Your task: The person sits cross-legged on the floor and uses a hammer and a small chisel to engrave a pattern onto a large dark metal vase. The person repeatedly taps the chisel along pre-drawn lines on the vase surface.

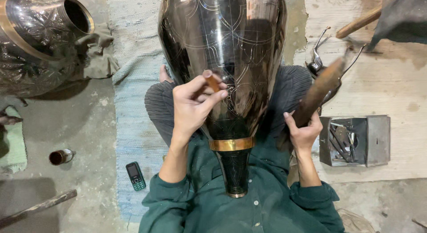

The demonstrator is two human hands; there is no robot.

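The big dark vase [222, 64] lies across my lap, neck toward my chest. My left hand [192, 106] pinches a short punch [212, 83] with its tip on the scribed lines. My right hand [304, 134] is wrapped around the wooden mallet [318, 94]. Best to keep the punch steady on the line and strike lightly.
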